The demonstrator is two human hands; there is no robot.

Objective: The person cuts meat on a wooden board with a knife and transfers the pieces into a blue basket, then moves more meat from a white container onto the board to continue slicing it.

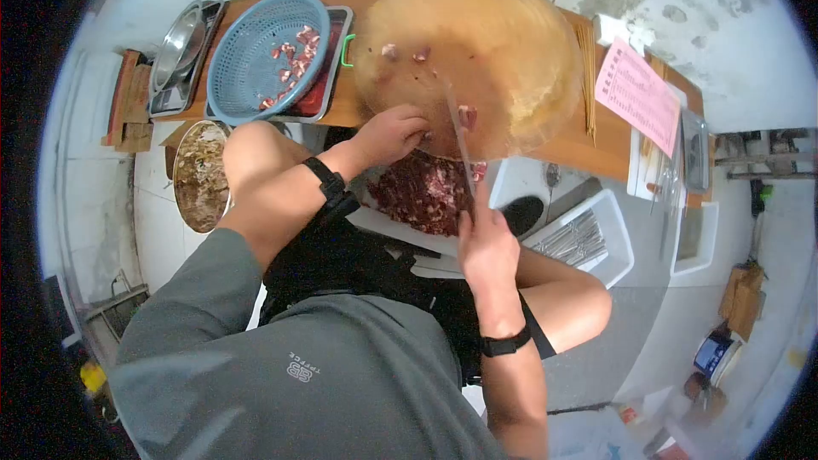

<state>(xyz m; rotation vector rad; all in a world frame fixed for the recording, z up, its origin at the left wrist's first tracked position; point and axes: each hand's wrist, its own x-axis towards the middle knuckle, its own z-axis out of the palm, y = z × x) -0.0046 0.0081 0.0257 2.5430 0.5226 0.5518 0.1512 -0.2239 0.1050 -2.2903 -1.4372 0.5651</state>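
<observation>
My right hand (486, 243) grips the handle of a knife (461, 140); its blade reaches up onto the round wooden chopping block (511, 43). My left hand (394, 132) rests at the block's near edge with its fingers curled by the blade, close to a small piece of red meat (467, 115). Two more meat pieces (405, 53) lie further up the block. Below the block's edge, between my knees, sits a white tray heaped with raw red meat (422, 192).
A blue plastic basket (247, 55) with several meat pieces stands in a red tray left of the block. Beyond it is a steel bowl (177, 47). A pan of scraps (200, 175) sits on the floor. Metal skewers (575, 238) fill a white bin; a pink paper (639, 94) lies right.
</observation>
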